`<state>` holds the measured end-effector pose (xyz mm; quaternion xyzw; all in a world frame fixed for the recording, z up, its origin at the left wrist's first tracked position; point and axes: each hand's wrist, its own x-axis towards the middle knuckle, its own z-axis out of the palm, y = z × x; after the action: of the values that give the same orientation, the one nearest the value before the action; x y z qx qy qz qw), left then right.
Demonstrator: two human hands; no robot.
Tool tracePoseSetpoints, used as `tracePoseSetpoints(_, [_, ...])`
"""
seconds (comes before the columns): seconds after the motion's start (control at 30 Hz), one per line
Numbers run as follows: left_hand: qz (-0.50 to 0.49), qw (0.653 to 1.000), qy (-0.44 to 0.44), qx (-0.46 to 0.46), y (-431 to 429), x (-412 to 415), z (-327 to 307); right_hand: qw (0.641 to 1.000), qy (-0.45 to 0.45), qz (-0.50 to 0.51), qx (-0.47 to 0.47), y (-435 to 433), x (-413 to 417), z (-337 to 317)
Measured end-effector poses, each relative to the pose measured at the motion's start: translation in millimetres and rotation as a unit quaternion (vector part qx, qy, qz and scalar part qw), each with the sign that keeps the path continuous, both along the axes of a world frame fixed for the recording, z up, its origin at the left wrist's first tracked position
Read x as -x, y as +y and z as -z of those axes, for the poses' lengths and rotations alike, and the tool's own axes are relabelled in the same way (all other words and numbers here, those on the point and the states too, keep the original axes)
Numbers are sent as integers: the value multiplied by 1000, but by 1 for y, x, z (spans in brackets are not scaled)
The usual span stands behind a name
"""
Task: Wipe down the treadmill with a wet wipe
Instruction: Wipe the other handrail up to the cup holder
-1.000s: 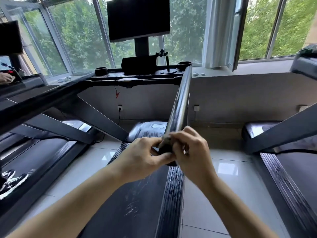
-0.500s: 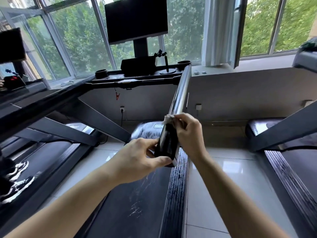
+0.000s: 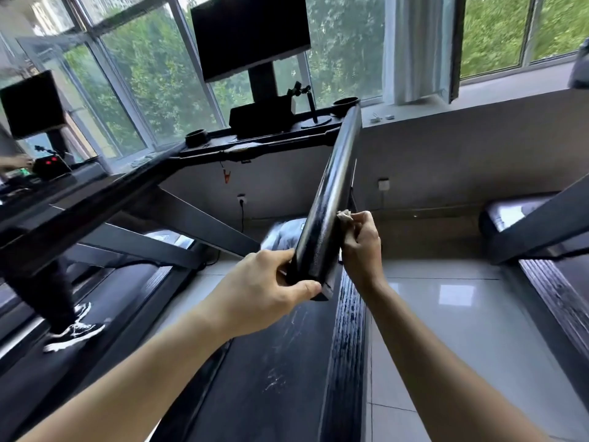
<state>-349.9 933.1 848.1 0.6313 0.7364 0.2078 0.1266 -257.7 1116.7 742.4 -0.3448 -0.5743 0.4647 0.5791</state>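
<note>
The treadmill's black right handrail [image 3: 334, 189] runs from the console [image 3: 264, 116] down toward me. My left hand [image 3: 264, 288] grips the rail's near end, thumb under the end cap. My right hand [image 3: 361, 247] pinches a crumpled whitish wet wipe [image 3: 345, 215] against the rail's right side, a little above the left hand. Below lies the scuffed black belt [image 3: 271, 378] with its ribbed side strip [image 3: 347, 346].
A second treadmill on the left carries a person's leg and a black-and-white sneaker [image 3: 73, 330]. A third treadmill's frame [image 3: 548, 224] stands at the right. White floor tiles [image 3: 446, 314] separate them. Dark screen [image 3: 248, 33] and windows rise ahead.
My right hand slid the wipe up the rail away from the left hand, then settled on the rail's right side. The left hand stayed gripping the rail's end.
</note>
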Motion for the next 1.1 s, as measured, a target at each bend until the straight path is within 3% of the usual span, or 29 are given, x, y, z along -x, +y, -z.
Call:
tracePoseSetpoints(0.1, [-36,998,41,0,-1,-8,1,999,-15,8,29,-20,-2,2])
tracePoseSetpoints(0.27, [-107,970,218,-11,7,-32,9,995,46,-57,60,-118,-30,16])
tracePoseSetpoints(0.4, [-121,954,273,3,7,-41,11,988,100,-70,98,-103,-21,20])
tracePoseSetpoints(0.53, [-124,946,297,22,8,-42,12,968,146,-79,190,-18,8,13])
tracePoseSetpoints(0.67, [-140,930,336,47,7,-45,8,869,282,-170,369,30,24,18])
tracePoseSetpoints(0.73, [-145,927,341,57,5,-47,6,847,301,-179,399,16,20,22])
tracePoseSetpoints(0.97, [-149,928,339,45,5,-54,6,854,262,-212,396,-88,-22,44])
tracePoseSetpoints(1.1, [-134,928,348,22,3,-50,10,859,245,-227,389,-78,-35,39])
